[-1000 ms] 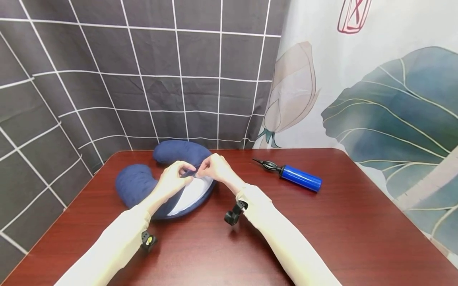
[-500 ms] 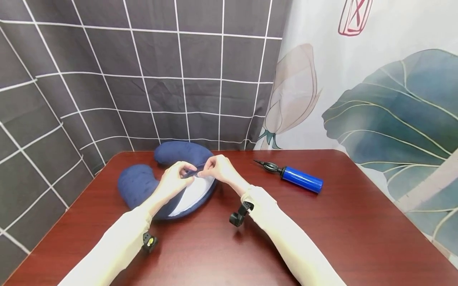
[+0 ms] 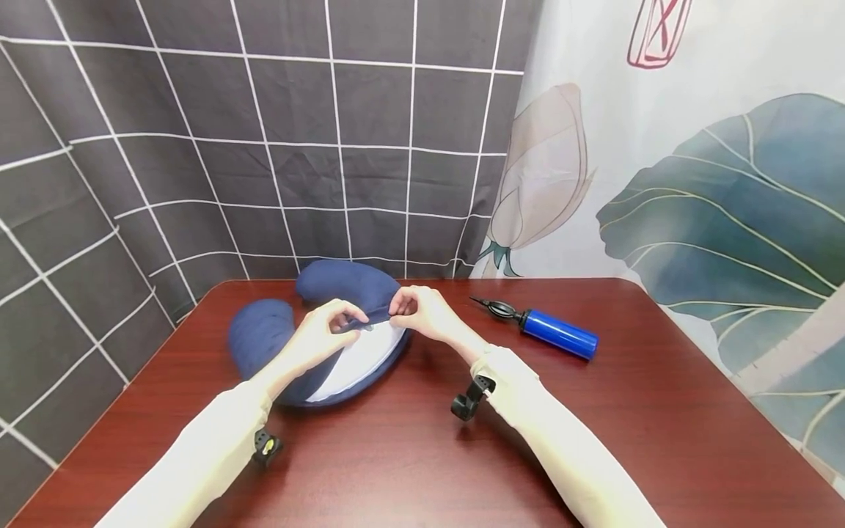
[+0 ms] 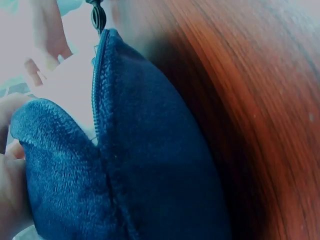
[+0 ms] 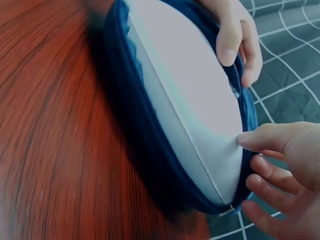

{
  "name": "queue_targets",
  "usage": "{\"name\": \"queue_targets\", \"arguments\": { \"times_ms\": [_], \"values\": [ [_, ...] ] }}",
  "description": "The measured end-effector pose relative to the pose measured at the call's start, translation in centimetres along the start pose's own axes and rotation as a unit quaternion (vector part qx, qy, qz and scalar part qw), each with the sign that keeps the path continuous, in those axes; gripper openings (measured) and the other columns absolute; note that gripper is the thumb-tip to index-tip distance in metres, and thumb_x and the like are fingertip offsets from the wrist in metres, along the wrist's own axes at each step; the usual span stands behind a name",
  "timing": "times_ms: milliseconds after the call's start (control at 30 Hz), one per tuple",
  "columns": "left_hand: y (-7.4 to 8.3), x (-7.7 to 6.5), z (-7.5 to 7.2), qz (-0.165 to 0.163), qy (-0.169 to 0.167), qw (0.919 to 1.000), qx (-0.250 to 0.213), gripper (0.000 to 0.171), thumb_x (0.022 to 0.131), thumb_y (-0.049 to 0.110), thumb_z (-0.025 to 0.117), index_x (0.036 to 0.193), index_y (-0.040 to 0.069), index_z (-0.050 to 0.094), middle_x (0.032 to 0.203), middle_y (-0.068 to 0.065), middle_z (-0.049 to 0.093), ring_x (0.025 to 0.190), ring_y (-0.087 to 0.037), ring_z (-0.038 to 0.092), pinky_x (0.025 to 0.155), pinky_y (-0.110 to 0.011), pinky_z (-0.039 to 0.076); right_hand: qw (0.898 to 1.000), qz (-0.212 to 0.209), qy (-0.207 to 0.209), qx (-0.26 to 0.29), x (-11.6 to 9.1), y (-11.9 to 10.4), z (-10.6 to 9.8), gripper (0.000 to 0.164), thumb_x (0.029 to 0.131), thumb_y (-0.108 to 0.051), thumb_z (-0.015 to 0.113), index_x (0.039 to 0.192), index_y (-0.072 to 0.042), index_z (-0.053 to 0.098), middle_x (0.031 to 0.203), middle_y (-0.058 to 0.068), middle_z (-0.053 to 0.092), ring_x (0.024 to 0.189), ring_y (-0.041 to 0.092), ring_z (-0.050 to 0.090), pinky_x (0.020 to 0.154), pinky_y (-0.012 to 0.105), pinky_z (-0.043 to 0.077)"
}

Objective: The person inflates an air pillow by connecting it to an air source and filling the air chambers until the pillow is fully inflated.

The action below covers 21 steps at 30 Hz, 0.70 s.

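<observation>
A navy plush U-shaped neck pillow (image 3: 260,334) lies at the back left, its zipped cover open along the outer side. White inner lining (image 3: 366,359) shows through the gap, and zipper teeth (image 4: 95,95) line the cover's edge in the left wrist view. My left hand (image 3: 326,330) pinches the upper edge of the cover between thumb and fingers. To its right, my right hand (image 3: 425,315) grips that same edge, thumb (image 5: 255,140) on the white side and fingers behind the blue fabric in the right wrist view.
A blue hand pump (image 3: 557,334) with a black nozzle lies on the red-brown table (image 3: 383,462), right of the pillow. A dark grid-patterned curtain (image 3: 277,176) hangs behind the table, with a floral curtain (image 3: 554,176) on the right.
My right hand has moved right along the cover's edge, widening the distance from my left hand. The edge between them now looks straighter, and the pillow has shifted slightly right.
</observation>
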<state>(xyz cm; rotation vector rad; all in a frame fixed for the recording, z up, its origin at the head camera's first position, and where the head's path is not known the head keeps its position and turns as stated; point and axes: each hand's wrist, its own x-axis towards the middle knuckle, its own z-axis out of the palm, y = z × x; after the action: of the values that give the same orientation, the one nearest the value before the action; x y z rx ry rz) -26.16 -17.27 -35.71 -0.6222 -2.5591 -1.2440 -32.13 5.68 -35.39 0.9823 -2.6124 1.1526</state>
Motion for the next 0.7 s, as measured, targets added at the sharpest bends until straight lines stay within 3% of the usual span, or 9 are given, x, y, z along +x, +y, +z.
{"name": "queue_targets", "arguments": {
  "times_ms": [133,267,367,533,700],
  "values": [
    [-0.1,0.2,-0.2,0.003,-0.017,0.9998,-0.008,0.023,0.083,0.006,0.071,0.104,0.016,0.072,0.099,-0.005,0.068,0.086,-0.016,0.053,0.075,-0.024,0.045,0.997,-0.010,-0.004,-0.080,-0.5,-0.1,-0.3,0.015,0.079,-0.010,0.079,0.090,-0.012,0.068,0.087,0.004,0.068,0.081,0.014,0.060,0.077,0.025,0.050],
    [0.0,0.3,-0.3,-0.001,-0.026,0.9994,-0.022,0.024,0.084,0.008,0.072,0.106,0.016,0.071,0.100,-0.005,0.068,0.086,-0.018,0.053,0.075,-0.024,0.044,0.985,-0.004,0.005,-0.174,-0.8,-0.6,-0.2,0.012,0.081,-0.017,0.077,0.088,-0.018,0.068,0.086,-0.002,0.066,0.084,0.013,0.059,0.074,0.029,0.050],
    [0.2,0.3,-0.3,-0.001,-0.024,0.9994,-0.026,0.025,0.084,0.010,0.073,0.108,0.014,0.070,0.104,-0.006,0.070,0.086,-0.017,0.054,0.075,-0.024,0.045,0.977,-0.014,0.012,-0.213,-0.9,-0.9,-0.1,0.007,0.081,-0.018,0.074,0.084,-0.019,0.068,0.083,-0.003,0.065,0.082,0.014,0.057,0.069,0.031,0.050],
    [0.5,0.4,-0.1,0.003,-0.007,0.9999,-0.014,0.022,0.087,0.016,0.074,0.109,0.014,0.070,0.103,-0.006,0.071,0.080,-0.012,0.057,0.072,-0.023,0.047,0.972,-0.040,0.004,-0.234,-1.2,-0.3,0.1,0.011,0.078,-0.017,0.072,0.076,-0.022,0.062,0.078,-0.005,0.062,0.077,0.011,0.053,0.061,0.027,0.045],
    [0.7,0.1,0.1,0.004,-0.003,1.0000,0.007,0.014,0.088,0.016,0.072,0.102,0.017,0.074,0.096,-0.002,0.069,0.076,-0.010,0.056,0.070,-0.021,0.046,0.977,-0.047,-0.011,-0.206,-1.4,0.8,0.2,0.015,0.076,-0.016,0.073,0.075,-0.023,0.060,0.077,-0.009,0.057,0.077,0.007,0.053,0.062,0.023,0.043]
  ]
}}
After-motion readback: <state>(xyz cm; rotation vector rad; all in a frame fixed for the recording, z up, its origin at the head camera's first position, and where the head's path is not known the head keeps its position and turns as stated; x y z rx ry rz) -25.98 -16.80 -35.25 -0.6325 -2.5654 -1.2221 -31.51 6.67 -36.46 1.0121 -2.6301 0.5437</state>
